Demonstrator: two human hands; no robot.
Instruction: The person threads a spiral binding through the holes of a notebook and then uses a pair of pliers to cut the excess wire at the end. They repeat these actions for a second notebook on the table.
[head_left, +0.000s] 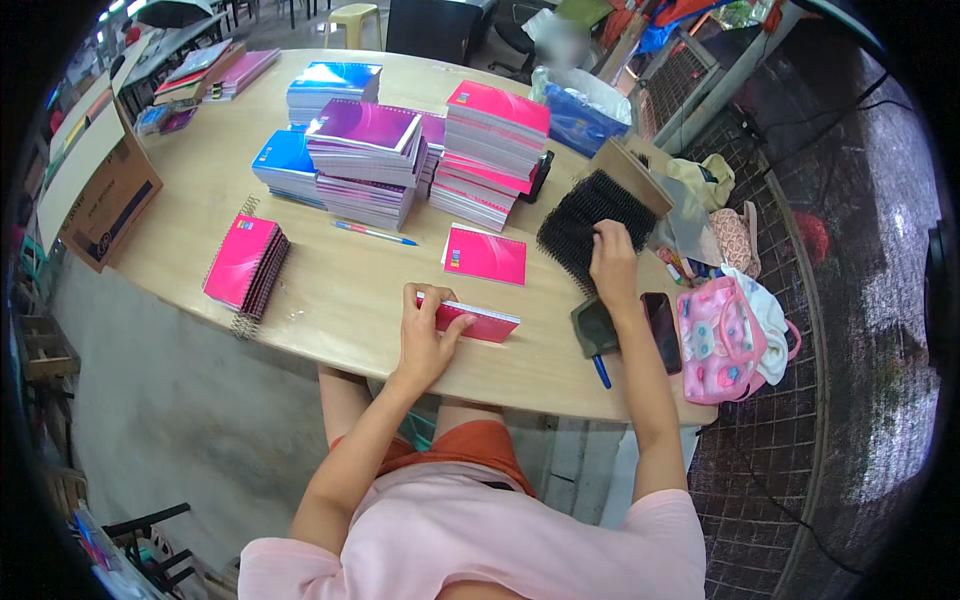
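My left hand (428, 340) is closed around a small pink notebook (490, 325), held on its long edge on the table with the thumb on its near face. Just behind it another pink cover (486, 255) lies flat. My right hand (612, 258) is at a mass of black spiral binding coils (580, 225) on an opened cardboard piece (640, 180); its fingers are pinched on the coils, and the fingertips are partly hidden. To the left lies a small stack of pink notebooks (242, 262) with coils sticking out at both ends.
Stacks of blue notebooks (335, 80), purple notebooks (365, 125) and pink notebooks (495, 115) stand farther back. A pen (375, 233), dark pouch (594, 325), blue marker (601, 372), phone (661, 332) and pink bag (715, 340) lie about. A cardboard box (110, 200) stands left.
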